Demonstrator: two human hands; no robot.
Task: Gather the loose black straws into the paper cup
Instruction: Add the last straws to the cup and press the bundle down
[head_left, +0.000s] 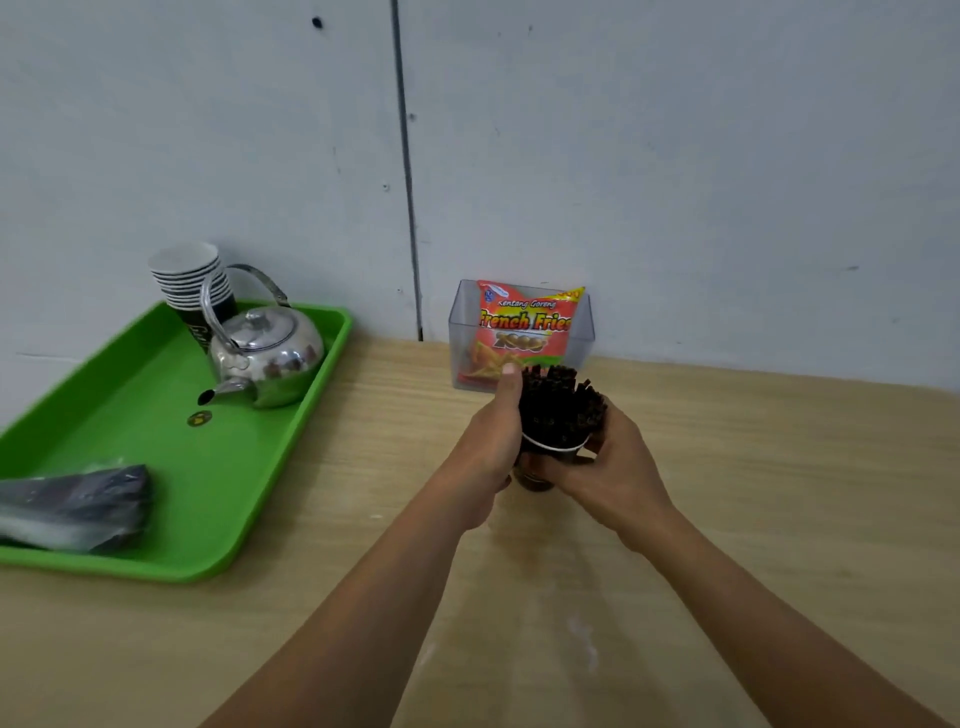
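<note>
1. A wooden table (727, 493) holds everything.
2. A green tray (156, 415) sits on its left side.
3. A shiny kettle (270, 348) stands on the tray.
4. The left hand (488, 447) curls round the paper cup (550, 447), with its thumb up against the black straws (558, 402).
5. The right hand (618, 467) curls its fingers round the cup's other side.
6. The straws stand bunched together in the cup.
7. The cup is in the middle of the table, between both hands.
</note>
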